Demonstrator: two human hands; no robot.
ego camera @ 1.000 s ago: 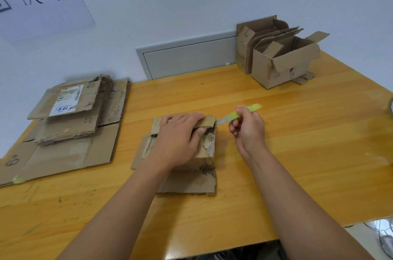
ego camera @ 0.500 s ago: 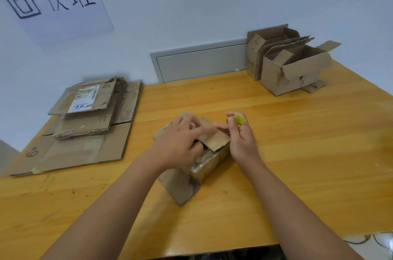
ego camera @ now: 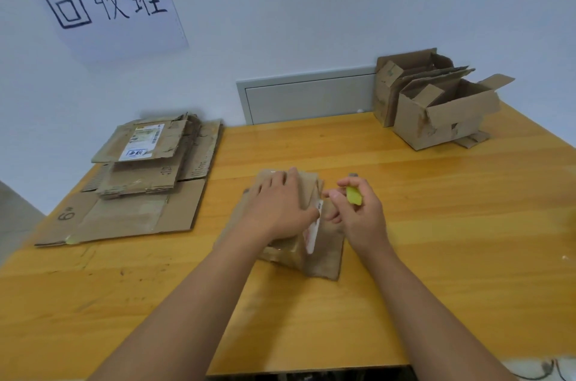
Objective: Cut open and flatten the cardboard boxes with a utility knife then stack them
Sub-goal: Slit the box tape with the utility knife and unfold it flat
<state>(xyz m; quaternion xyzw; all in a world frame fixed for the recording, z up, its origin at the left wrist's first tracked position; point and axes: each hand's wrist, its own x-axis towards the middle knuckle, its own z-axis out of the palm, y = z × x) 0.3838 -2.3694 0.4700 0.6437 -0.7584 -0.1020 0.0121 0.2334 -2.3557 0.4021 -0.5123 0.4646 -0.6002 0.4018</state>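
Mid-table (ego camera: 436, 224), the left hand (ego camera: 274, 206) presses flat-fingered on the small box (ego camera: 324, 243) while the right hand (ego camera: 361, 212) grips the yellow knife (ego camera: 353, 195) beside it.

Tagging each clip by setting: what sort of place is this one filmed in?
Probably a plain indoor workroom with a cardboard recycling corner. A handwritten paper sign hangs on the bare wall above a stack of flattened boxes, and more opened boxes wait at the back of a wooden table.
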